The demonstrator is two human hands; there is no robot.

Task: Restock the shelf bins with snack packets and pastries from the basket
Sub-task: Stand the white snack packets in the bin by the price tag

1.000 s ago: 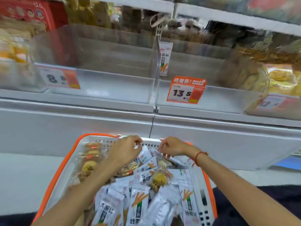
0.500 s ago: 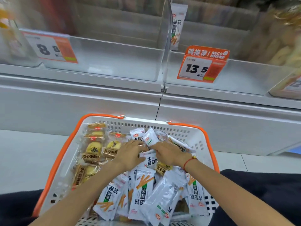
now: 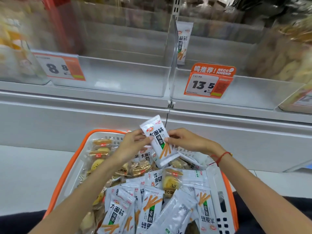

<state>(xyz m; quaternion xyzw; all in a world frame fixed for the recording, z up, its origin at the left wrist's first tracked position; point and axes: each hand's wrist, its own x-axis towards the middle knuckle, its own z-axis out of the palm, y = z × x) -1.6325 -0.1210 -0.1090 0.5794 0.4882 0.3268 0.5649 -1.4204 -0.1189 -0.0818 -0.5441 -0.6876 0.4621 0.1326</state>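
Both hands are pinching one white packet (image 3: 159,141) above the basket's (image 3: 70,168) far rim: left hand (image 3: 133,143) on its left edge, right hand (image 3: 184,141) on the right. The basket is piled with more packets (image 3: 150,211), pastries (image 3: 99,154) along its left side. One packet (image 3: 182,41) stands in the right bin (image 3: 244,93)

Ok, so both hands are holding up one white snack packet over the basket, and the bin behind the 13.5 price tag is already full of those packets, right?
Not quite. The head view shows the bin behind the 13.5 price tag nearly empty: just one white packet stands at its left wall. The rest holds: the left hand and right hand hold one white snack packet over the basket.
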